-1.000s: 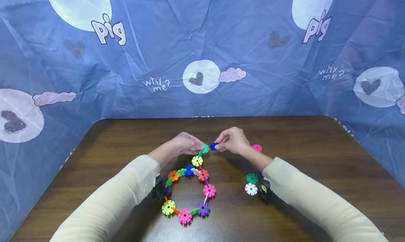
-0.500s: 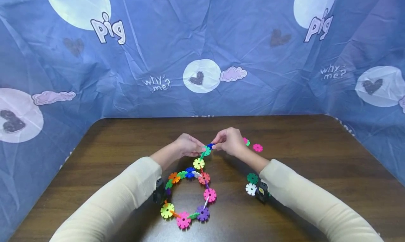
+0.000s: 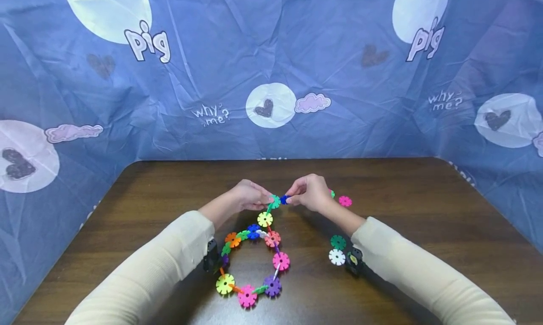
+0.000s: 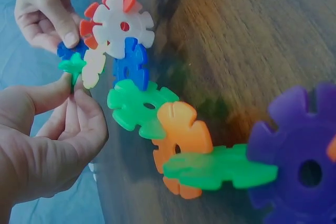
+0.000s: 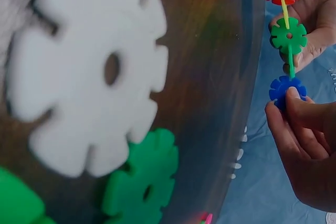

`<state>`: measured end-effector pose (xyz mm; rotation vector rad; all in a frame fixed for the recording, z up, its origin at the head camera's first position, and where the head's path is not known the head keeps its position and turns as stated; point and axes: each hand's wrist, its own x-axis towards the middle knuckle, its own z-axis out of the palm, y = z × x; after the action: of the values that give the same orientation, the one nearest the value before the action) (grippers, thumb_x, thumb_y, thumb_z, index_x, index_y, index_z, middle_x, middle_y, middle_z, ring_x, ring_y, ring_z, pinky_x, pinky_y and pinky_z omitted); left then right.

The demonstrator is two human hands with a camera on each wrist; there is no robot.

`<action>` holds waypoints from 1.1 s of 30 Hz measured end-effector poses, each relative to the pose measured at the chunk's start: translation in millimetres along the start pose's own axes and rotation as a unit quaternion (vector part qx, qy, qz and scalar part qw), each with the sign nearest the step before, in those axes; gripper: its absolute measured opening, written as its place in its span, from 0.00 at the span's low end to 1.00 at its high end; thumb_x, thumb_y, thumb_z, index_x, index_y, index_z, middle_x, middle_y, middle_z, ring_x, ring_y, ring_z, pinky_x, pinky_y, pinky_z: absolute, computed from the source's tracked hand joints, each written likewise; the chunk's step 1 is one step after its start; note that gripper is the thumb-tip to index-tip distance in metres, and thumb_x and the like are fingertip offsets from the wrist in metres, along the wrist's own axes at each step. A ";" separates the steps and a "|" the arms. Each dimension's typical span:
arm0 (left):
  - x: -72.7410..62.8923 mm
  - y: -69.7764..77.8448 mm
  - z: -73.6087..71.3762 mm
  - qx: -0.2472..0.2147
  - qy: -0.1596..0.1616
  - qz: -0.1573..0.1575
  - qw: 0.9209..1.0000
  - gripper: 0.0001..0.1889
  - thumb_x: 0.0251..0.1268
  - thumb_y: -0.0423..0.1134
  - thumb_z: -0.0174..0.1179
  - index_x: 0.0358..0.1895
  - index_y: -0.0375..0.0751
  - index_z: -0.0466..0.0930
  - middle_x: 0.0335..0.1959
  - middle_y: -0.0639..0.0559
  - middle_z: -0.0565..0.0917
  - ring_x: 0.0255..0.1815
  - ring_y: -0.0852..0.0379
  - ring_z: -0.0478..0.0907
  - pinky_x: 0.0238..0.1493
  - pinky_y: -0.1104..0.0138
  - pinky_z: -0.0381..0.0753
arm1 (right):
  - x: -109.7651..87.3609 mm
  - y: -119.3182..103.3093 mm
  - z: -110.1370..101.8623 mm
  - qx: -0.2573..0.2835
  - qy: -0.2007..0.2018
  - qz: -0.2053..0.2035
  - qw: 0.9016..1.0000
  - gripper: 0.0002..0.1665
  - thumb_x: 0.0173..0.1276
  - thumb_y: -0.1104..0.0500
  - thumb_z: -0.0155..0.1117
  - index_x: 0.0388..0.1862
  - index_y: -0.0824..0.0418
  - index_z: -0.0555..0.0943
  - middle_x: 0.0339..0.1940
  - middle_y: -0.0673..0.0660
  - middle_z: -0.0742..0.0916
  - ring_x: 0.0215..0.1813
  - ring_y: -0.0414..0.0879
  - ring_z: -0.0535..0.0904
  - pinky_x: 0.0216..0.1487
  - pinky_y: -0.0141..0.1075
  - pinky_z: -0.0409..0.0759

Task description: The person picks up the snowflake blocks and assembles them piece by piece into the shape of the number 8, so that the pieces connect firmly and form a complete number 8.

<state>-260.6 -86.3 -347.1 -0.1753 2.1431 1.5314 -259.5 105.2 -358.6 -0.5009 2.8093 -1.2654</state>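
Observation:
My left hand [image 3: 250, 196] pinches a green notched snowflake disc [image 3: 275, 202] at the far end of a chain. A blue snowflake disc [image 3: 284, 200] is pinched between the thumb and fingers of my right hand [image 3: 312, 193], right at the green disc's edge. In the right wrist view the blue disc [image 5: 280, 90] meets the lower end of an edge-on green piece [image 5: 292, 62]. Below the hands, a yellow disc [image 3: 265, 219] links to a closed ring of multicoloured discs, including a pink disc [image 3: 281, 261] and an orange disc [image 3: 233, 240].
Loose on the brown table [image 3: 382, 183] lie a dark green disc [image 3: 338, 242] and a white disc [image 3: 337, 257] beside the right wrist camera [image 3: 354, 261]. Farther back is a pink disc [image 3: 345, 201]. A blue printed cloth [image 3: 271, 141] hangs behind the table.
The right hand brings the blue disc leftward from a small gap until it overlaps the green disc, then shifts slightly right. The left hand keeps its grip, and the chain shifts only slightly.

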 end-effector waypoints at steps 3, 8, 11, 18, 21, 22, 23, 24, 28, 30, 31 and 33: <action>0.3 -1.8 2.2 0.003 0.001 0.003 1.000 0.14 0.61 0.30 0.63 0.48 0.26 0.81 0.15 0.57 0.79 0.19 0.64 0.75 0.25 0.77 0.77 | 0.1 -0.8 2.6 -0.007 0.008 -0.023 1.000 0.04 0.51 0.65 0.76 0.25 0.63 0.88 0.25 0.60 0.90 0.25 0.42 0.86 0.24 0.27 0.79; -1.3 -5.3 3.9 0.003 0.012 0.004 1.000 0.14 0.62 0.31 0.63 0.48 0.26 0.81 0.15 0.57 0.78 0.21 0.64 0.73 0.25 0.77 0.74 | 0.9 -4.6 7.7 -0.013 0.010 -0.046 0.999 0.03 0.51 0.65 0.76 0.24 0.63 0.88 0.24 0.59 0.90 0.23 0.40 0.85 0.24 0.27 0.77; -2.7 -6.5 3.4 0.001 0.022 0.003 1.000 0.13 0.62 0.30 0.63 0.48 0.26 0.81 0.16 0.56 0.77 0.22 0.63 0.72 0.24 0.77 0.72 | 1.2 -7.1 10.6 0.001 0.009 -0.036 0.999 0.03 0.51 0.65 0.76 0.24 0.63 0.88 0.24 0.59 0.90 0.23 0.40 0.85 0.24 0.27 0.79; -4.3 -6.3 -1.7 -0.029 0.019 -0.008 0.999 0.15 0.64 0.30 0.60 0.52 0.26 0.79 0.17 0.55 0.78 0.21 0.64 0.73 0.24 0.77 0.73 | 6.2 -11.0 12.9 -0.020 0.022 -0.034 0.999 0.04 0.52 0.63 0.76 0.25 0.60 0.88 0.27 0.56 0.90 0.28 0.41 0.86 0.30 0.28 0.81; -4.0 -8.0 -4.3 -0.048 0.023 -0.020 0.998 0.15 0.65 0.30 0.59 0.52 0.26 0.79 0.18 0.56 0.79 0.21 0.64 0.75 0.25 0.77 0.75 | 10.9 -14.6 12.7 -0.029 0.009 -0.010 0.999 0.04 0.53 0.61 0.76 0.28 0.59 0.88 0.29 0.55 0.91 0.31 0.42 0.87 0.32 0.29 0.80; -3.8 -8.9 -5.2 -0.055 0.027 -0.024 0.998 0.15 0.65 0.30 0.59 0.52 0.26 0.79 0.18 0.56 0.79 0.22 0.65 0.76 0.26 0.77 0.75 | 12.1 -15.8 12.4 -0.030 0.005 0.000 1.000 0.05 0.53 0.61 0.76 0.30 0.58 0.89 0.31 0.55 0.91 0.33 0.43 0.87 0.34 0.29 0.80; -4.0 -9.6 -6.3 -0.061 0.031 -0.029 0.997 0.15 0.65 0.30 0.59 0.52 0.27 0.79 0.18 0.56 0.79 0.22 0.65 0.76 0.26 0.78 0.75 | 13.0 -16.6 11.9 -0.028 0.000 0.011 1.000 0.06 0.53 0.61 0.76 0.31 0.58 0.89 0.32 0.55 0.91 0.35 0.44 0.88 0.35 0.30 0.80; -4.0 -10.8 -7.9 -0.065 0.038 -0.034 0.997 0.15 0.65 0.30 0.59 0.52 0.27 0.79 0.19 0.55 0.79 0.22 0.65 0.77 0.26 0.78 0.76 | 13.8 -16.9 11.2 -0.026 -0.005 0.022 0.999 0.07 0.53 0.61 0.76 0.33 0.58 0.89 0.33 0.55 0.91 0.37 0.44 0.88 0.36 0.30 0.80; -3.0 -16.9 -17.5 -0.079 0.049 -0.042 0.995 0.15 0.65 0.30 0.59 0.54 0.28 0.78 0.21 0.55 0.79 0.22 0.66 0.77 0.26 0.79 0.75 | 14.8 -12.5 5.4 -0.025 -0.010 0.047 0.999 0.11 0.53 0.60 0.75 0.38 0.58 0.88 0.37 0.54 0.91 0.42 0.45 0.88 0.42 0.31 0.79; -2.5 -20.8 -23.3 -0.080 0.043 -0.046 0.995 0.15 0.65 0.30 0.59 0.54 0.29 0.78 0.22 0.55 0.79 0.23 0.67 0.77 0.27 0.79 0.75 | 12.9 -8.1 -0.8 -0.011 -0.020 0.055 0.998 0.13 0.54 0.61 0.74 0.40 0.60 0.88 0.38 0.56 0.91 0.42 0.45 0.88 0.43 0.31 0.81; -0.2 -24.6 -27.6 -0.084 0.029 -0.044 0.995 0.13 0.64 0.30 0.60 0.51 0.30 0.79 0.21 0.55 0.80 0.22 0.66 0.78 0.27 0.78 0.76 | 11.3 -5.5 -4.7 -0.001 -0.026 0.062 0.998 0.13 0.54 0.62 0.74 0.41 0.62 0.87 0.38 0.57 0.91 0.41 0.45 0.88 0.42 0.32 0.82; -2.3 -27.7 -32.2 -0.074 0.017 -0.043 0.996 0.13 0.64 0.31 0.60 0.50 0.31 0.80 0.21 0.55 0.80 0.23 0.66 0.78 0.28 0.78 0.76 | 6.5 0.2 -14.3 0.011 -0.049 0.073 0.996 0.14 0.55 0.63 0.73 0.42 0.65 0.86 0.38 0.59 0.91 0.38 0.44 0.88 0.41 0.33 0.83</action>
<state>-258.3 -126.2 -361.7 -0.3413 2.0207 1.6467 -267.8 113.8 -348.4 -0.3392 2.6933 -1.2079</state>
